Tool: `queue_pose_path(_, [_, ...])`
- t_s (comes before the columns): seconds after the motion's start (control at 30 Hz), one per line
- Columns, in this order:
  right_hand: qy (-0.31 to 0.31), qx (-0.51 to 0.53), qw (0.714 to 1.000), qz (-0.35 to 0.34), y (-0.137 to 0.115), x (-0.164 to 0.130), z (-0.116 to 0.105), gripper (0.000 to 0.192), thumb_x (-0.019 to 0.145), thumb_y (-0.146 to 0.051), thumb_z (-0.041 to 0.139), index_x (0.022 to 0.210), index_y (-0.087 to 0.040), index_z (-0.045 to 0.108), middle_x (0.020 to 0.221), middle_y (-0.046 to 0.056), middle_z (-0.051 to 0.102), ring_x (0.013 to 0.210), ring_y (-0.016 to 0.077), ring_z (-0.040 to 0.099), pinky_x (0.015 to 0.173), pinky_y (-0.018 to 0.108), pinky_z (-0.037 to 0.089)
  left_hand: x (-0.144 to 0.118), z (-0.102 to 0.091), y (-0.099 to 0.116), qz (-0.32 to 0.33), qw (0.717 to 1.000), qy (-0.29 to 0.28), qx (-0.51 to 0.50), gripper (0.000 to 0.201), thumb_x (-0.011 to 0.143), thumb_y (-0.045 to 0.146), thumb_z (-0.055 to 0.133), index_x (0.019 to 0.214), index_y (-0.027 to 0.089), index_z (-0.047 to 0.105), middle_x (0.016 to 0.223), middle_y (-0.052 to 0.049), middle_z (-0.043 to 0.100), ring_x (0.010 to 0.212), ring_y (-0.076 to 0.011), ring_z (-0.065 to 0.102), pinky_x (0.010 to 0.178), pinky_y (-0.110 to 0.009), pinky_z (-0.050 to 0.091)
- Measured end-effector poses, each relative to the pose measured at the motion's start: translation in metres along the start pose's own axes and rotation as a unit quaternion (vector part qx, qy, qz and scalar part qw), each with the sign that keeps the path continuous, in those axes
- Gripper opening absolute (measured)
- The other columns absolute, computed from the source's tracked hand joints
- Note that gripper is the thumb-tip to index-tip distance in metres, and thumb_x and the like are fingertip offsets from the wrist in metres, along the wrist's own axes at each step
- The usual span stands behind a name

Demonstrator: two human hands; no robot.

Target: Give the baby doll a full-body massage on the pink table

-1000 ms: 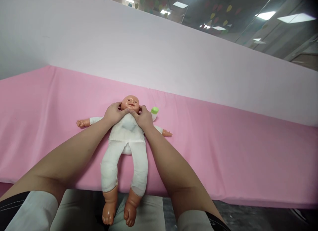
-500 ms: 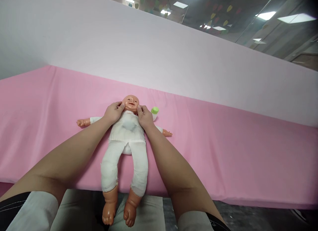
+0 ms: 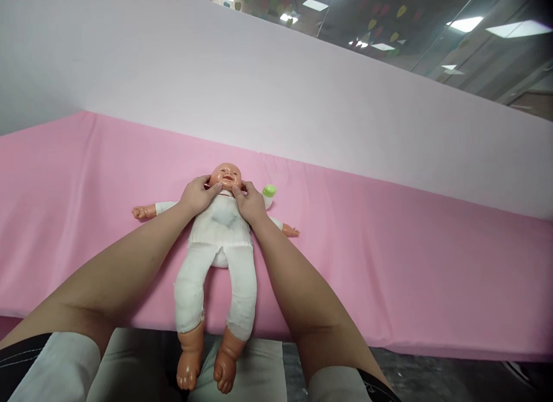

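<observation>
A baby doll (image 3: 222, 220) with a soft white cloth body lies on its back, arms spread and plastic feet hanging past the pink surface's front edge. My left hand (image 3: 200, 196) cups the left side of its head, thumb resting by the chin. On the other side, my right hand (image 3: 251, 203) grips the jaw in the same way, its thumb close to the mouth. The fingers of both hands curl behind the head and are partly hidden. Just right of my right hand is a small bottle with a green cap (image 3: 269, 190), partly covered by that hand.
Pink cloth (image 3: 337, 235) covers the long table, with folds to the right. A pale wall (image 3: 276, 97) rises along its back, with glass panels (image 3: 367, 27) above it. My legs (image 3: 259, 367) are below the front edge, under the doll's feet.
Both thumbs have slid inward from the doll's cheeks toward its chin. The doll's head has shifted slightly; its body lies in about the same place.
</observation>
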State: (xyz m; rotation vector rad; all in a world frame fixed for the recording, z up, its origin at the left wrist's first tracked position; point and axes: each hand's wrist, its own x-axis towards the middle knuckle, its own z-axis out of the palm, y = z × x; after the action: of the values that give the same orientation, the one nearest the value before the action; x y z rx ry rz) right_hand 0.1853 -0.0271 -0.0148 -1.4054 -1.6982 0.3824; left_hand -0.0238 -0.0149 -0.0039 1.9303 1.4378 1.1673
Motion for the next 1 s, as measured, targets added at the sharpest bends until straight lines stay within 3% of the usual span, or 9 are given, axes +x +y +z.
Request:
queue_pose_path(0.23, [0.007,0.008,1.000,0.009,0.004,0.000,-0.002,0.046,0.111,-0.056,0.035,0.119,-0.024,0.067,0.100,0.005,0.078,0.094,0.0218,0.072,0.089,0.035,0.054,0.002,0.001,-0.003,-0.015,1.000,0.006,-0.022,0.053,0.101,0.060,0.044,0.114,0.020,0.077,0.109,-0.010,0.079,0.102,-0.0283,0.070,0.090,-0.038,0.054])
queue_pose_path(0.4, [0.000,-0.011,1.000,0.014,-0.003,-0.002,0.000,0.056,0.094,-0.071,0.064,0.124,-0.023,0.062,0.112,0.008,0.076,0.101,0.0241,0.073,0.089,0.036,0.056,-0.002,0.000,0.005,-0.011,1.000,-0.001,-0.002,0.061,0.083,0.065,0.073,0.125,0.021,0.074,0.120,-0.012,0.077,0.107,-0.0313,0.070,0.091,-0.038,0.055])
queue_pose_path(0.53, [0.003,-0.026,0.999,0.017,-0.007,-0.002,0.000,0.060,0.088,-0.073,0.069,0.118,-0.023,0.061,0.109,0.009,0.077,0.097,0.0257,0.074,0.085,0.037,0.057,-0.002,0.000,0.004,-0.006,1.000,-0.001,0.016,0.064,0.084,0.065,0.071,0.130,0.021,0.072,0.126,-0.013,0.075,0.110,-0.0319,0.069,0.093,-0.039,0.054])
queue_pose_path(0.7, [-0.002,-0.014,1.000,0.002,-0.002,-0.001,0.000,0.041,0.101,-0.059,0.058,0.123,-0.025,0.064,0.114,0.007,0.078,0.102,0.0244,0.074,0.091,0.038,0.056,0.001,0.001,-0.002,0.008,1.000,0.009,0.024,0.055,0.097,0.064,0.054,0.120,0.020,0.075,0.115,-0.012,0.077,0.102,-0.0305,0.069,0.092,-0.040,0.053])
queue_pose_path(0.87, [0.010,0.000,1.000,-0.007,0.000,-0.001,-0.003,0.037,0.109,-0.045,0.046,0.130,-0.023,0.067,0.126,0.008,0.076,0.118,0.0239,0.070,0.104,0.038,0.052,0.003,0.002,-0.006,-0.018,1.000,0.012,0.011,0.059,0.106,0.061,0.032,0.097,0.022,0.075,0.095,-0.010,0.077,0.092,-0.0285,0.069,0.090,-0.040,0.052])
queue_pose_path(1.0, [0.024,-0.036,0.999,-0.029,-0.008,-0.009,-0.021,0.028,0.106,-0.034,0.050,0.122,-0.025,0.071,0.117,0.005,0.078,0.107,0.0230,0.071,0.096,0.036,0.053,0.001,0.000,-0.005,-0.017,0.998,0.059,-0.009,0.045,0.102,0.053,0.045,0.117,0.021,0.072,0.120,-0.011,0.076,0.108,-0.0280,0.069,0.099,-0.041,0.051])
